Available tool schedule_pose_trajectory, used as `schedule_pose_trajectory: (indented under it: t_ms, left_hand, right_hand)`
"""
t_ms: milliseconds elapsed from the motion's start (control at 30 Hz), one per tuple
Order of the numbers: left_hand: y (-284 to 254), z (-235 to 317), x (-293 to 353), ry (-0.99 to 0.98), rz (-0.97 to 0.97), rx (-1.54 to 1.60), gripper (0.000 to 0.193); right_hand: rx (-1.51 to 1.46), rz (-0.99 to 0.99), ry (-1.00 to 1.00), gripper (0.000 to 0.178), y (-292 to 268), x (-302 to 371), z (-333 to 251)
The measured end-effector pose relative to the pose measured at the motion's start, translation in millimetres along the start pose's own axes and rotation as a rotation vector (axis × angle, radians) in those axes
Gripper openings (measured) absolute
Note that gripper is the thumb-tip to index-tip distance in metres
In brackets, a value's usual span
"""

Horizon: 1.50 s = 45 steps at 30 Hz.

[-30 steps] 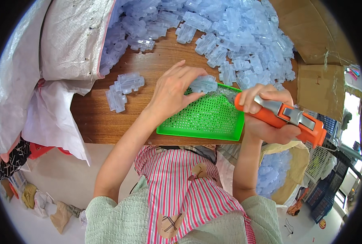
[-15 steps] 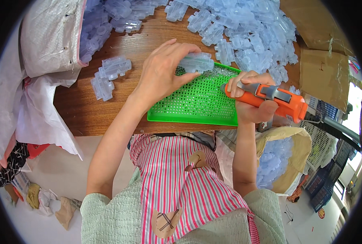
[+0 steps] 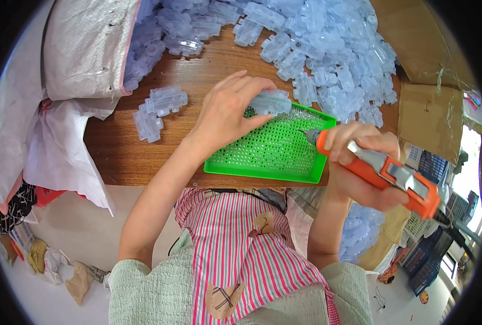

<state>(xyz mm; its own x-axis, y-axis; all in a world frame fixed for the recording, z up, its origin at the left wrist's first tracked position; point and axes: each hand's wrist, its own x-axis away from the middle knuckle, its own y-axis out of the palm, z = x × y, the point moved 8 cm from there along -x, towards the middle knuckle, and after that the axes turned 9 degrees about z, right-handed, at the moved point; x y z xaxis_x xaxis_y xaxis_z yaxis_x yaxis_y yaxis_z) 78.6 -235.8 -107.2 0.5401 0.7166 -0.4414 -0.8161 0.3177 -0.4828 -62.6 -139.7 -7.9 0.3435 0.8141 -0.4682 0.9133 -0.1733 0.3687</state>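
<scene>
My left hand (image 3: 229, 108) is closed around a translucent pale-blue plastic housing (image 3: 273, 102), holding it over the far left part of a green perforated tray (image 3: 262, 172). Small silvery screws (image 3: 301, 115) lie along the tray's far side. In my right hand (image 3: 360, 157) is an orange electric screwdriver (image 3: 379, 169), its fingers wrapped round the body. The tool's tip points left above the tray's right side, apart from the housing. A cable leaves its back end toward the lower right.
A large heap of similar plastic housings (image 3: 327, 49) covers the table's far side. Two loose ones (image 3: 157, 108) lie left of the tray. A white woven sack (image 3: 86, 49) stands at the left, a cardboard box (image 3: 428, 111) at the right. Another sackful of housings (image 3: 360, 227) is below the table edge.
The electric screwdriver has swung so its back end is lower and farther right, its tip now clear of my fingers. My left hand still holds the housing. The whole view has shifted slightly.
</scene>
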Motion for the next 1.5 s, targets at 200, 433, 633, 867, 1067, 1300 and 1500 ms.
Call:
schedule_pose_trajectory:
  t_ms: [200,433,633,867,1067,1300,1500]
  left_hand:
    - [1.9,-2.0,2.4,-0.03,-0.007,0.017,0.047]
    - [1.6,-4.3,1.1,-0.035,0.01,0.038,0.048]
    - [2.2,-5.7,0.4,-0.04,-0.004,0.034,0.047]
    - [-8.9,17.0,2.0,0.114,-0.05,0.066,0.048]
    - [-7.7,64.0,29.6,-0.027,-0.347,0.129,0.053]
    - [21.7,48.4,45.4,-0.256,-0.566,0.012,0.059]
    - [12.3,47.1,51.9,-0.282,-0.485,0.136,0.058]
  right_hand:
    - [-0.01,-0.039,-0.078,0.091,30.7,-13.6,14.1]
    - [0.038,-0.096,-0.042,0.093,33.4,-11.0,35.9]
    - [0.087,-0.089,-0.033,0.093,38.8,-15.2,32.9]
    - [0.009,-0.064,-0.066,0.092,16.8,-25.1,-0.1]
    - [0.057,0.121,-0.017,0.089,4.0,-17.6,-5.9]
    - [0.065,0.201,0.043,0.083,-7.3,6.7,4.7]
    - [0.122,0.236,0.149,0.074,-41.2,35.5,32.6]
